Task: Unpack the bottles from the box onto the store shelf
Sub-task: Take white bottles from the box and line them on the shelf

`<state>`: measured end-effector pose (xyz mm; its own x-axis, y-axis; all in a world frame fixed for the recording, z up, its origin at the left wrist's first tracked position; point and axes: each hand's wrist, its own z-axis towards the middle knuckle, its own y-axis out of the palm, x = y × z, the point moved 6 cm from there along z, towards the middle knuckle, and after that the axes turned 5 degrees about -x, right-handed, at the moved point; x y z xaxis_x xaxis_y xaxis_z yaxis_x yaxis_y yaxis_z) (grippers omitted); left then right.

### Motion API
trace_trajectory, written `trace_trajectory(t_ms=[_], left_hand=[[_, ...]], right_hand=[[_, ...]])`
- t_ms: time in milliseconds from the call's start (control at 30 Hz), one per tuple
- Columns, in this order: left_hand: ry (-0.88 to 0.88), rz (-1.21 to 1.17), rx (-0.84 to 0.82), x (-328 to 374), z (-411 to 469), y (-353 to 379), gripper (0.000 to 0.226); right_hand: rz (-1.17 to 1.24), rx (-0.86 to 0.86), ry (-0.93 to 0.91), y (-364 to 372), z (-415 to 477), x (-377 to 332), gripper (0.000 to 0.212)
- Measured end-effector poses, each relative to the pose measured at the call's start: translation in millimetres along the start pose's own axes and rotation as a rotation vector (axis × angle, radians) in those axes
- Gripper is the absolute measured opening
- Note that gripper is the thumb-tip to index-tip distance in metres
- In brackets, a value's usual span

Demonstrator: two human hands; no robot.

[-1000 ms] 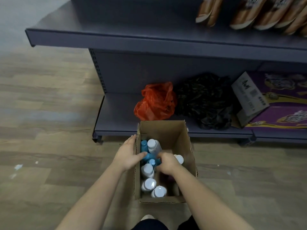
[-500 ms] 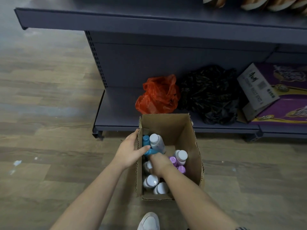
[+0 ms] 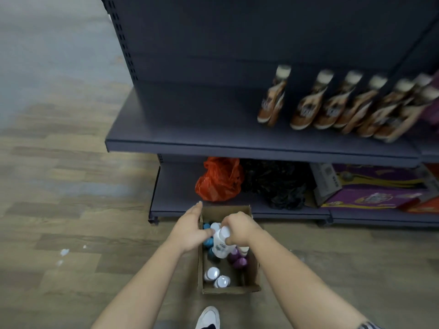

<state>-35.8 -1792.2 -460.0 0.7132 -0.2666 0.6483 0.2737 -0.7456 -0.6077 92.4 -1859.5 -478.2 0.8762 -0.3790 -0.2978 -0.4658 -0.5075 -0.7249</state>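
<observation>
Shelf [image 3: 237, 141]: the grey middle board, far from the box, is bare on its left half; brown packets [image 3: 332, 108] crowd the right, so a bottle set down carelessly could knock them over.
Box [image 3: 231, 289]: open cardboard, on the floor just in front of the bottom shelf; the left hand leaning on its left wall could tip or slide it as the bottle comes up.
White bottle [image 3: 221, 243]: tilted, partly raised above the other bottles; held only near the cap, it may slip or swing back into the purple ones [image 3: 238, 260].
Right hand [image 3: 237, 227]: fingers curled narrow around the white bottle's top.
Left hand [image 3: 190, 230]: fingers loosely spread over the box's left edge, thumb touching the bottle; grips nothing.
</observation>
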Motion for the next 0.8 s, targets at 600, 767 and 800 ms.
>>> trace_trajectory(t_ms=[600, 767, 800], left_hand=[[0.159, -0.086, -0.064, 251, -102, -212, 0.040], [0.234, -0.167, -0.036, 287, -103, -250, 0.038], [0.255, -0.165, -0.030, 295, -103, -258, 0.039]], right_hand=[[0.338, 0.253, -0.155, -357, -224, -88, 0.041], [0.680, 0.245, -0.177, -382, -235, -82, 0.040], [0.671, 0.216, -0.184, -383, -236, -84, 0.040]])
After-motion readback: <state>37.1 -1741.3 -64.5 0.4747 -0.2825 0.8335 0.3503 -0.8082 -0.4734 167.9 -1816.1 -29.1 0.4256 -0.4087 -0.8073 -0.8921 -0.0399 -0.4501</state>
